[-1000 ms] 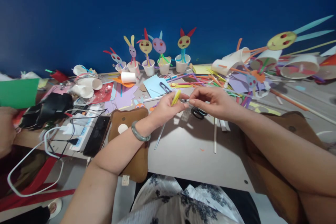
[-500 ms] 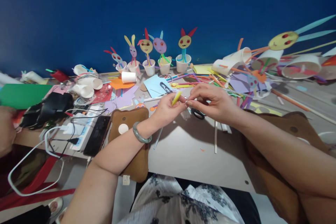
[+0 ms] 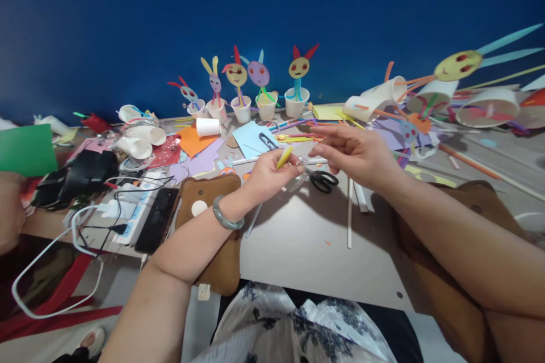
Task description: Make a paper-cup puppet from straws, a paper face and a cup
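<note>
My left hand (image 3: pixel 272 174) is closed around a short yellow piece (image 3: pixel 284 157) that sticks up between its fingers; something small and pale shows at its fingertips, too small to name. To its right, my right hand (image 3: pixel 355 156) is held with the fingers apart and nothing visible in them. Black-handled scissors (image 3: pixel 323 180) lie on the table between and below the hands. A white stick (image 3: pixel 349 215) lies under my right hand. Behind my left hand is light blue paper (image 3: pixel 249 139) with a dark patterned item (image 3: pixel 267 142) on it.
Paper cups with rabbit-faced figures (image 3: pixel 299 68) stand along the blue wall. Tipped cups (image 3: pixel 374 99) and coloured sticks lie at the right. A power strip (image 3: pixel 138 210), black phone (image 3: pixel 158 218) and brown pad (image 3: pixel 227 238) are at the left. Another person's arm (image 3: pixel 11 204) shows at the left edge.
My right hand has moved away from my left fingertips, and its fingers have opened, uncovering more of the scissors. The green sheet at the far left has shifted left.
</note>
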A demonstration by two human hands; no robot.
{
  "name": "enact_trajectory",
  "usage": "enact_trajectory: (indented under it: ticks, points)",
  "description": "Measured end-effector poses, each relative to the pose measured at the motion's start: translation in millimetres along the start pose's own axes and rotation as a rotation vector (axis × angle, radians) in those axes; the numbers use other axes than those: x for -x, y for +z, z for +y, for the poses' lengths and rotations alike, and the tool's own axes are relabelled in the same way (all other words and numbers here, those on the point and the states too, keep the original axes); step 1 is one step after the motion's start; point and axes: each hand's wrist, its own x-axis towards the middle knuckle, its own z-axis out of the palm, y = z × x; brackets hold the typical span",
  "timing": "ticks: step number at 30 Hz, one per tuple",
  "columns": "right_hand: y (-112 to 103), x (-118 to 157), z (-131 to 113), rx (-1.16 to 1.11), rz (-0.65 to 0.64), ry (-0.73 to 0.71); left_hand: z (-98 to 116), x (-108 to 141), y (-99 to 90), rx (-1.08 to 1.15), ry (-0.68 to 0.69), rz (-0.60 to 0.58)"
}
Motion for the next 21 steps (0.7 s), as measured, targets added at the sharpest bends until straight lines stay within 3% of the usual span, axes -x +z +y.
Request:
enact_trajectory:
  ticks: [2, 5, 8, 21]
  points:
    - [-5, -6, 5, 0.243, -0.031, 0.017, 1, -1, -1.5, 0.009, -0.018, 0.013]
    - [-7, -10, 9, 0.757, -0.335, 0.09, 3, -1, -4.7, 0.027, -0.028, 0.032]
    - [-3, -7, 10, 1.023, -0.538, 0.13, 2, -2, -8.0, 0.036, -0.028, 0.031]
    - [-7, -11, 18, 0.999, -0.615, 0.147, -14, -13, -16.3, 0.116, 0.022, 0.101]
